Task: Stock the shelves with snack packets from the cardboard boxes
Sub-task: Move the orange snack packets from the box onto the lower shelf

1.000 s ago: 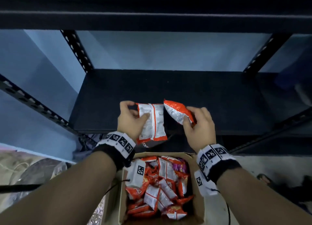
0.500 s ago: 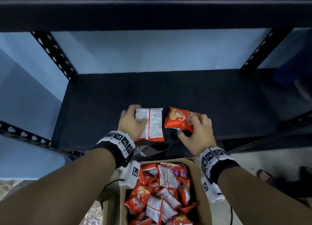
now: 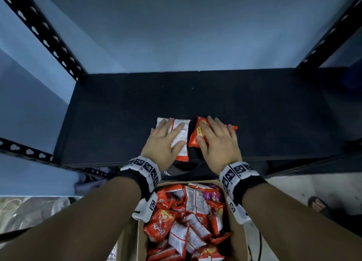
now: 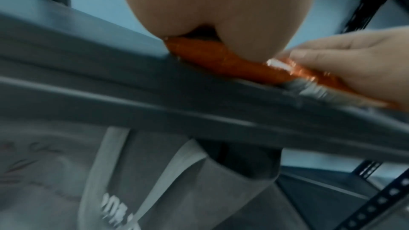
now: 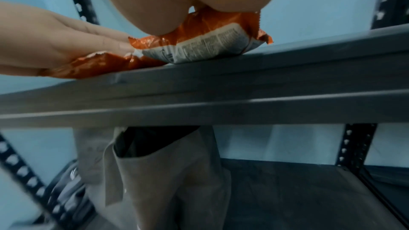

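Left hand [image 3: 163, 141] flat with straight fingers, pressing on white-backed packet [image 3: 181, 138]. Right hand [image 3: 218, 143] also flat, fingers extended, on orange packet [image 3: 195, 141]. Both packets lying side by side at front edge of dark shelf [image 3: 195, 98]. Below, open cardboard box [image 3: 238, 241] full of more snack packets [image 3: 188, 221].

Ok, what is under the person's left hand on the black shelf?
Under the flat left hand lies a white-backed, orange-edged snack packet, flat on the black shelf near its front edge. The hand covers the packet's left part, so its print there cannot be seen.
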Tool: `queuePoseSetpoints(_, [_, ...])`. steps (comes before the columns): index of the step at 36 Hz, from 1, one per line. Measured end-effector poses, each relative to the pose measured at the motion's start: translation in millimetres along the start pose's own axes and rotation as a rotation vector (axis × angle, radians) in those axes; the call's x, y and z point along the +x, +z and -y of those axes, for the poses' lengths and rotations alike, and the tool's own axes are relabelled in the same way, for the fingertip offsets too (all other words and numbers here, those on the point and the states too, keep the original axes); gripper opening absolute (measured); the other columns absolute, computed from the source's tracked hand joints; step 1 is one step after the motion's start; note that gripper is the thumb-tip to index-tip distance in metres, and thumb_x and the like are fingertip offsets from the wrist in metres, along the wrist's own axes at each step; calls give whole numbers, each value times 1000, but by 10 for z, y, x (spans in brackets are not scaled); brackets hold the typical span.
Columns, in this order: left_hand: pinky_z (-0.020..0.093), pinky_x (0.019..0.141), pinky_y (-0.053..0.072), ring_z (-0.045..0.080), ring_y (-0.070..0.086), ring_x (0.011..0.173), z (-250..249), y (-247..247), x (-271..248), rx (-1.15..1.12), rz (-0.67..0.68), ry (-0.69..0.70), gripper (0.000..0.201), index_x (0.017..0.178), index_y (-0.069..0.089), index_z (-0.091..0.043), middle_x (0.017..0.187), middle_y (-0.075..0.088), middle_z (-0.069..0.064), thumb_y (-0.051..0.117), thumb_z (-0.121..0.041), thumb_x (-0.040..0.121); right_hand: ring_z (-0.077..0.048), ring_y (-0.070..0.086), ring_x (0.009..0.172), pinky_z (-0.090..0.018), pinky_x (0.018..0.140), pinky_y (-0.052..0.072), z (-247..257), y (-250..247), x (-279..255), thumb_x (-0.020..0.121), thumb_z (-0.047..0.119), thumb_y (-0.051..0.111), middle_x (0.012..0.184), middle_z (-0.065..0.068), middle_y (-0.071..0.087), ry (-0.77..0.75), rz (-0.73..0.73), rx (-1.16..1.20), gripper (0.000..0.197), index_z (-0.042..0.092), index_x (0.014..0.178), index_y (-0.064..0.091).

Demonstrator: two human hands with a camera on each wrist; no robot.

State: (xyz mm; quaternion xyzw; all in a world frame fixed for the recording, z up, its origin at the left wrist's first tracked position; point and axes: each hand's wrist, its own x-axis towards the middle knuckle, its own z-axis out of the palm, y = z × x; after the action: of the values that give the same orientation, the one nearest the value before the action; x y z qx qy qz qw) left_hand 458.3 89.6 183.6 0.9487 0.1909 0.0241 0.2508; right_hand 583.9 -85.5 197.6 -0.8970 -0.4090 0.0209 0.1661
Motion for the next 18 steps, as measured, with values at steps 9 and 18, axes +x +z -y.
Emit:
queuePoseSetpoints(9, [51, 125, -6, 12, -24, 152, -92, -96, -65, 15, 99, -62, 80, 161, 1, -42, 169, -16, -5, 32, -73, 94, -23, 14, 156, -58, 124, 8, -158, -97, 135, 105, 55, 24, 168, 1, 22, -71, 131, -62, 56, 36, 157, 28])
queuePoseSetpoints(18, [42, 121, 32, 21, 23, 153, -15, -352, -407, -125, 157, -89, 92, 150, 23, -42, 169, 9, -7, 82, -33, 81, -19, 10, 156, -52, 126, 1, -233, -123, 154, 104, 57, 24, 169, 6, 17, -58, 178, 1, 56, 42, 158, 21])
